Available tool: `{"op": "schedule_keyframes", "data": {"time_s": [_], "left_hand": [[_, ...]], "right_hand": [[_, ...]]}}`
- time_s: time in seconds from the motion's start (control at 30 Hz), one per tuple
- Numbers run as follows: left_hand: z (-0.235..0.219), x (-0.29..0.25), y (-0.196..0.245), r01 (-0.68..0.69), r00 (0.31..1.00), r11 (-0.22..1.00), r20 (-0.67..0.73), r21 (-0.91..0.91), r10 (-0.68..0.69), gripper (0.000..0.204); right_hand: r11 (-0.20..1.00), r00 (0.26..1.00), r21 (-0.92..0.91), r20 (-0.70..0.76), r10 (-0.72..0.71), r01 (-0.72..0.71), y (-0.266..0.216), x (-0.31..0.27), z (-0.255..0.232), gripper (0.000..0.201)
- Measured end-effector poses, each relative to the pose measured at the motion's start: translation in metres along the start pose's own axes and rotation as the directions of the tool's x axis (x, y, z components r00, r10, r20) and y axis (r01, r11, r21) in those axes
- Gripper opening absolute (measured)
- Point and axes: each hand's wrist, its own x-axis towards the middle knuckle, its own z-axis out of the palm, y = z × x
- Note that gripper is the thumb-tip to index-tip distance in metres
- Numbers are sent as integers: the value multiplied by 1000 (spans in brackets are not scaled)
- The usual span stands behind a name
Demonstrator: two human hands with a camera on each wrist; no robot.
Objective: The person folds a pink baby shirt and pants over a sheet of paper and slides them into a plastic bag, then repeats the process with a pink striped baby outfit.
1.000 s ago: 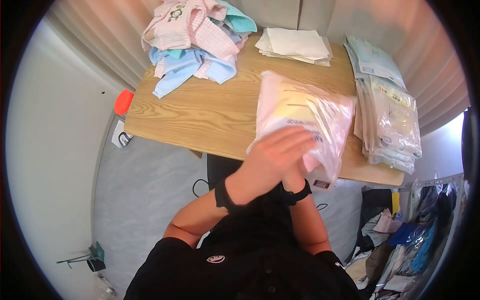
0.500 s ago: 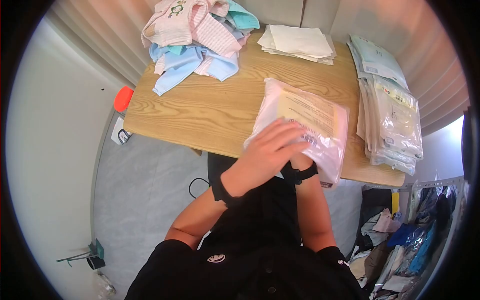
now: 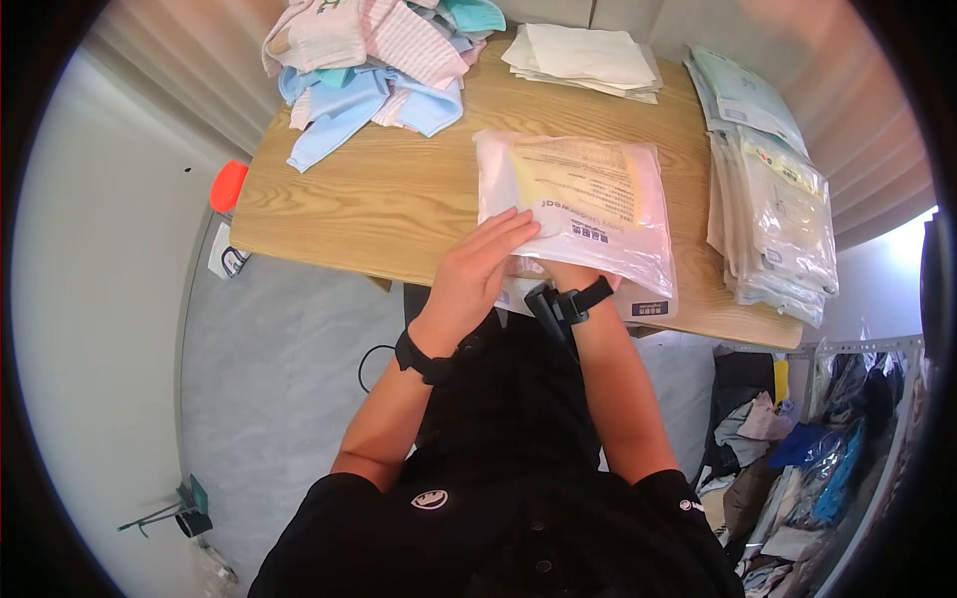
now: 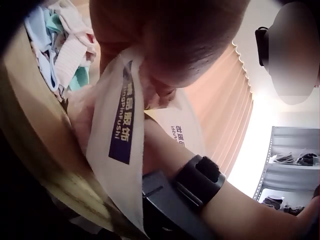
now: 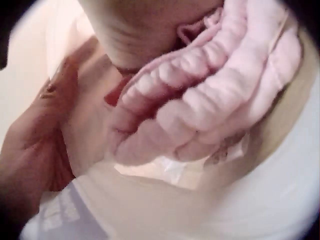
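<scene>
A clear plastic packaging bag [image 3: 588,189] printed "Underwear" lies at the table's near edge, its mouth toward the person. Inside is a pink garment [image 5: 205,100] with a gathered, elastic-looking edge. My left hand [image 3: 469,279] holds the left side of the mouth, fingers on top and thumb hidden. In the left wrist view, a bag flap [image 4: 120,115] with a dark label hangs beneath that hand. My right hand [image 3: 573,275] reaches into the mouth up to its strapped wrist. The right wrist view has it against the garment, fingers hidden; I cannot tell whether they grip it.
A heap of pastel baby clothes [image 3: 379,70] lies at the table's far left. Flat white bags [image 3: 583,60] are stacked at the back. Filled clear packages [image 3: 783,209] pile up along the right edge. A rack of bagged clothes [image 3: 837,468] stands at the lower right.
The bag has turned and now lies flatter, its mouth toward the person. My right hand has gone into it, and my left hand has shifted left from the bag's middle to its side.
</scene>
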Motion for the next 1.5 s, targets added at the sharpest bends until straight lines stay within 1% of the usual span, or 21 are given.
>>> {"op": "schedule_keyframes", "data": {"time_s": [0.2, 0.3, 0.4, 0.5, 0.7, 0.8, 0.9, 1.0, 1.1, 1.2, 1.3, 1.4, 1.5], "left_hand": [[-4, -1, -3, -53, 999, 997, -5, 50, 53, 41], [-7, 0, -5, -58, 998, 998, 26, 24, 57, 42], [-11, 1, -6, -37, 998, 999, 48, -13, 37, 42], [-10, -1, -10, -23, 999, 997, 38, -69, 26, 42], [-15, -3, -6, 0, 1000, 995, 28, -101, 3, 41], [-17, -4, -12, 29, 999, 992, 45, -121, -24, 40], [-13, -6, -14, 71, 994, 977, -64, -202, -86, 40], [-14, -3, -7, 69, 996, 985, -44, -161, -77, 40], [-15, -4, -13, 106, 993, 960, -16, -259, -114, 40], [-18, -2, -13, 108, 994, 961, 19, -256, -107, 40], [-18, -4, -14, 81, 997, 969, 34, -235, -76, 40], [-18, -6, -6, 58, 998, 991, 43, -117, -53, 40], [-22, -8, -10, 39, 998, 995, 49, -95, -35, 39]], "right_hand": [[999, 999, -54, -40, 0, -2, -3, 3, 8, 62], [998, 999, -63, -37, -3, 1, -2, 6, 9, 62], [998, 999, -64, -31, -5, 3, -1, 9, 9, 63], [998, 1000, -67, -26, -7, 5, -1, 13, 9, 63], [998, 1000, -67, -16, -8, 7, 2, 24, 7, 63], [997, 1000, -71, -16, -10, 9, 3, 27, 5, 63], [997, 1000, -73, -23, -16, 14, 2, 26, 5, 63], [997, 1000, -73, -11, -18, 17, 2, 26, 6, 64], [997, 1000, -70, 5, -19, 19, 0, 29, 5, 64], [997, 999, -75, 28, -22, 24, -2, 30, 3, 64], [996, 998, -83, 56, -21, 26, -5, 34, 3, 64], [995, 996, -94, 85, -17, 25, -8, 38, 4, 64], [994, 990, -110, 139, -7, 23, -9, 45, 0, 64]]}}
